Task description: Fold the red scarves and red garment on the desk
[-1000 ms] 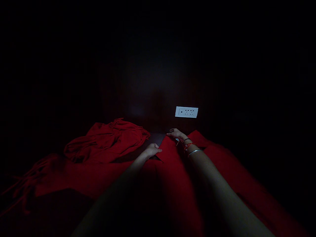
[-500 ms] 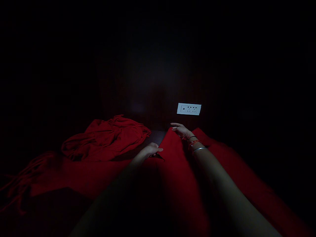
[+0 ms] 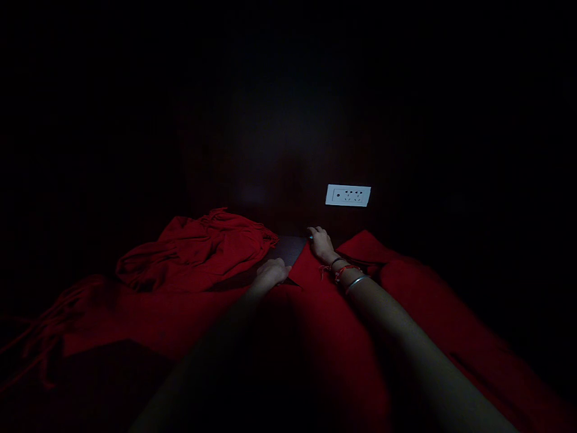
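A red scarf (image 3: 336,319) lies spread in front of me, with one narrowing part running away from me to a far corner. My left hand (image 3: 273,272) is closed at the left edge of this part, its thumb toward the cloth. At the far corner, my right hand (image 3: 321,243) has its fingers curled down on the fabric; a ring and several bracelets show on that hand and wrist. The fingertips of both hands are partly hidden. Another red cloth with a fringe (image 3: 198,249) sits crumpled to the left of my hands.
A white socket panel (image 3: 348,195) is set in the dark upright surface beyond my right hand. Between the cloths shows a strip of dark flat surface (image 3: 288,248). More red cloth (image 3: 424,300) stretches along the right. Most of the surroundings are too dark to make out.
My right hand has come down from raised, stretched fingers to curled fingers at the scarf's far corner. That part of the scarf now lies flatter. My left hand has shifted slightly left.
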